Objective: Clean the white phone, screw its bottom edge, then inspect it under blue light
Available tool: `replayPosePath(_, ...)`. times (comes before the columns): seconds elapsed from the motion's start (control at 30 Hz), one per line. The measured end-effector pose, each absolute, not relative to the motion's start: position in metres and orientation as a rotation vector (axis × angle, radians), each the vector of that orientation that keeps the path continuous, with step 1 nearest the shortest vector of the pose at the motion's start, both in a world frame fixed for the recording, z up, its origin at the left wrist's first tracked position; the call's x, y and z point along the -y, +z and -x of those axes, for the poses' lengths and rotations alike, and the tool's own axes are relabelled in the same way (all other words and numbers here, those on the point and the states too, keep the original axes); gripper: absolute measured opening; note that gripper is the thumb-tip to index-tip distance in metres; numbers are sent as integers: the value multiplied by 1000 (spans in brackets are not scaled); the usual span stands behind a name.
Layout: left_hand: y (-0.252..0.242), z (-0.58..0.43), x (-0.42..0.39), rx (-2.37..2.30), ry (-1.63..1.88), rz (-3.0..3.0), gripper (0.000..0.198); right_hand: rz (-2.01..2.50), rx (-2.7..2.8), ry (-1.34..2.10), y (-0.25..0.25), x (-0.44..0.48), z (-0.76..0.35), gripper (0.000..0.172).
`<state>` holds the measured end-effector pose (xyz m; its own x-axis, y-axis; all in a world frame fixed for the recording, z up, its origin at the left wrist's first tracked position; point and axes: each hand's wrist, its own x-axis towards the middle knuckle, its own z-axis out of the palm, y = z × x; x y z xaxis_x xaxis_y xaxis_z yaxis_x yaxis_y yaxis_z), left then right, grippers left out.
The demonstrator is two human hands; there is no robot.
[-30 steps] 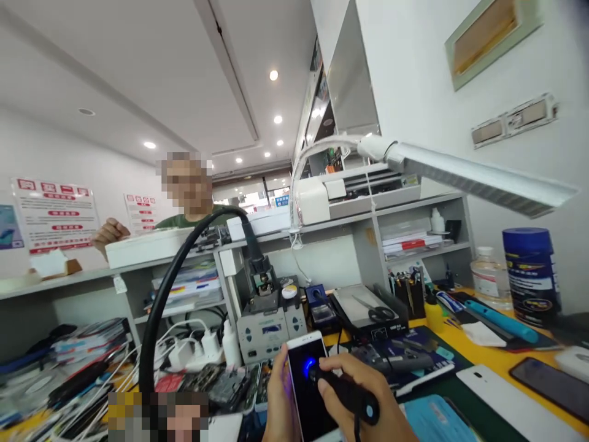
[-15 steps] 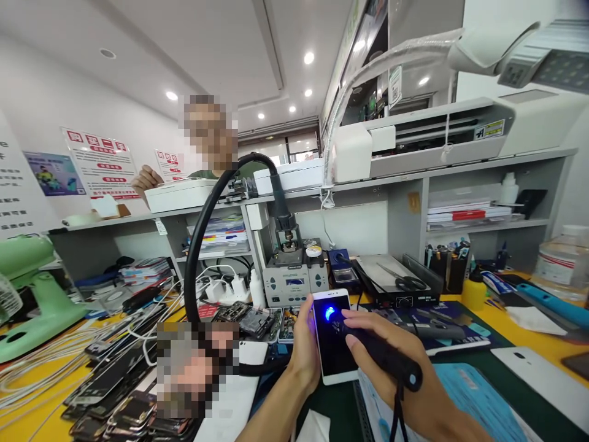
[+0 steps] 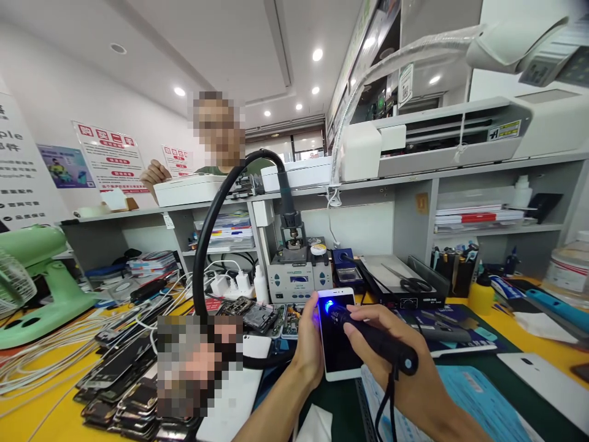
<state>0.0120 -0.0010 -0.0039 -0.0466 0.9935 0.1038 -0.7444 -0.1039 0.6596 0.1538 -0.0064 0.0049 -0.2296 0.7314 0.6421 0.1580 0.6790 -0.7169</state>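
Observation:
A white-framed smartphone (image 3: 341,353) with a dark screen is tilted up above the green mat. My left hand (image 3: 307,347) grips it along its left edge. In my right hand (image 3: 396,344) is a black flashlight (image 3: 380,342) with a wrist strap hanging from its tail. Its head points at the upper left of the screen, where a bright blue-violet spot glows. Whether the flashlight touches the glass I cannot tell. Below my right hand lies a blue printed packet (image 3: 478,393), and a white phone back cover (image 3: 543,390) lies farther right.
A hot-air station (image 3: 299,282) stands behind the phone, its black hose (image 3: 201,245) arching at left. Stacked phone parts (image 3: 115,374) and cables crowd the left. Scissors (image 3: 414,284) lie on a flat device. A person (image 3: 216,132) is behind the shelf; a green fan (image 3: 41,282) stands left.
The flashlight and its blue spot have shifted slightly toward the phone's upper left corner. The strap swings left. My view has turned a little to the left.

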Motion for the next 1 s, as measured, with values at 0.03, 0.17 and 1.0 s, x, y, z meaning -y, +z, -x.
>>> replayPosePath(0.03,-4,-12,1,-510,1570,-640,48,729,1748,625,4,6,-154,14)
replayPosePath(0.17,-5,-12,0,-507,1545,-642,54,779,1745,625,5,7,-156,20)
replayPosePath(1.0,-7,-9,-1,-462,1504,-701,53,712,1672,926,1,5,-161,22)
